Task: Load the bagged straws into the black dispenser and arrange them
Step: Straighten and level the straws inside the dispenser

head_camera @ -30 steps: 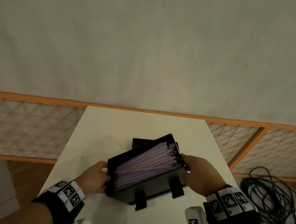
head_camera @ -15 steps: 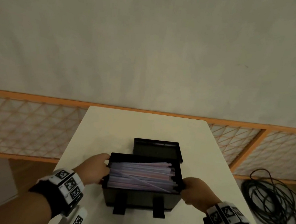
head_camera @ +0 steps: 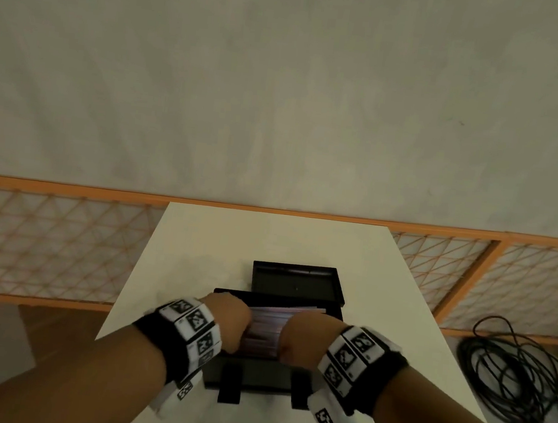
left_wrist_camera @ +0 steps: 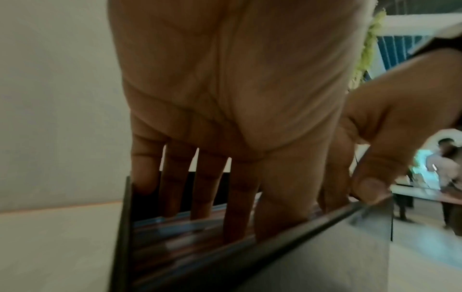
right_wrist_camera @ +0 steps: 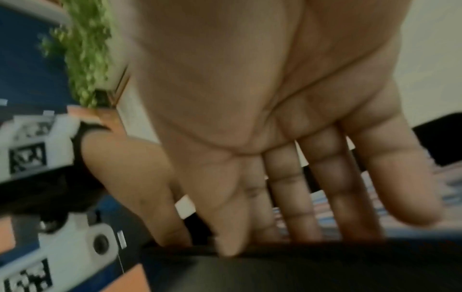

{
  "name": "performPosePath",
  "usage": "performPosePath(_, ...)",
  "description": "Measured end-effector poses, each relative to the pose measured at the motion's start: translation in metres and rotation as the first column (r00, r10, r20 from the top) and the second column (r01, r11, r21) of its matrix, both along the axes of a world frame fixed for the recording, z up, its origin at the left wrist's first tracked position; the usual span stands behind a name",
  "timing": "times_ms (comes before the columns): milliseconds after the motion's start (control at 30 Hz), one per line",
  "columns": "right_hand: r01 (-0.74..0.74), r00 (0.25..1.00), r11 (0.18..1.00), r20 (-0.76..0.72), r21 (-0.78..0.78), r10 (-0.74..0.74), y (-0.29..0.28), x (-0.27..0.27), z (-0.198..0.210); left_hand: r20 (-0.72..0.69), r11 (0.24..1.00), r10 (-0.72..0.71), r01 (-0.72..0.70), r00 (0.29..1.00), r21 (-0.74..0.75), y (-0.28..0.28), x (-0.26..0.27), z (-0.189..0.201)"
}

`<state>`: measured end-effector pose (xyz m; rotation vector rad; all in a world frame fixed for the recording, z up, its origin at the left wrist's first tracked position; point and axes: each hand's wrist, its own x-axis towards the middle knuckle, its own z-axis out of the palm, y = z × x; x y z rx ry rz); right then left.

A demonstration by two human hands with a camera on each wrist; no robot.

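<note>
Under both hands (head_camera: 263, 328), straws (head_camera: 263, 333)

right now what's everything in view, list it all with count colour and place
dispenser: one, black, near edge of the table, open top
straws: many, pale pink and bluish, lying flat inside the dispenser
lid: one, black, on the table just behind the dispenser
table: one, white, centre of the head view
fence: one, orange lattice, behind the table on both sides
cable: one coil, black, on the floor to the right
wrist bands: two, black with white marker tags, one on each wrist
left hand: one, fingers straight, reaching down into the dispenser onto the straws
right hand: one, fingers straight, reaching in on the right part of the straws
</note>
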<state>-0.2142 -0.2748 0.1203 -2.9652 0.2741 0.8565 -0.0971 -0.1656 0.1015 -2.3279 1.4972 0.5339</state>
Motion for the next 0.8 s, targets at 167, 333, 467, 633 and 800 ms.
performPosePath(167, 0.018, 1.0, 0.993, -0.003, -0.115, -0.018, -0.021, 0.017, 0.011, 0.113, 0.98, -0.146, 0.128, 0.983, 0.153, -0.018, 0.01, -0.019)
performPosePath(333, -0.094, 0.994, 0.995, 0.055, -0.026, 0.096, -0.011, 0.016, 0.002, 0.15, 0.957, -0.248, 0.218, 0.957, 0.189, -0.026, 0.007, -0.034)
performPosePath(467, -0.13, 0.99, 0.99, -0.042, 0.05, 0.132, 0.023, 0.015, -0.013, 0.08, 0.97, -0.235, 0.228, 0.969, 0.082, -0.028, 0.012, -0.032)
performPosePath(633, -0.024, 0.946, 0.998, -0.323, 0.05, 0.039, 0.037, 0.031, -0.02, 0.027, 0.973, -0.233, 0.232, 0.972, 0.014, -0.031, 0.024, -0.019)
performPosePath(800, 0.062, 0.991, 0.992, -0.126, 0.112, -0.048, 0.033, 0.023, -0.036, -0.018, 0.982, -0.185, 0.184, 0.983, -0.044, -0.036, 0.032, -0.005)
